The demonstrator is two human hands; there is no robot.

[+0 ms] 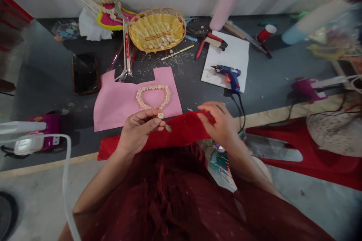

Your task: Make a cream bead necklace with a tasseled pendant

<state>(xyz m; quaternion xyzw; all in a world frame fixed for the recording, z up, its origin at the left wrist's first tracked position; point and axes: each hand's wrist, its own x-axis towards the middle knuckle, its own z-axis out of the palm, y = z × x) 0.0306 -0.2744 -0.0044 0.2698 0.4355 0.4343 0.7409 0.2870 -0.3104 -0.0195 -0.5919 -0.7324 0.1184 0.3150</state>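
Observation:
Between thumb and fingers, my left hand (138, 130) pinches a small cream flower piece (160, 115), and a greenish tuft (168, 128) shows just below the fingertips. Right behind it, a loop of cream flowers (153, 87) lies on a pink sheet (113, 101). My right hand (216, 122) is over the right end of a red cloth (181, 131), its thumb and fingers apart, with nothing visible between them. The cloth runs along the table's front edge, under both hands.
A yellow wicker basket (157, 32) stands at the back. Right of centre, a blue glue gun (230, 77) rests on a white board (226, 58), near red-handled pliers (216, 41) and a pink bottle (227, 2). A phone (85, 73) lies left; cables cross both sides.

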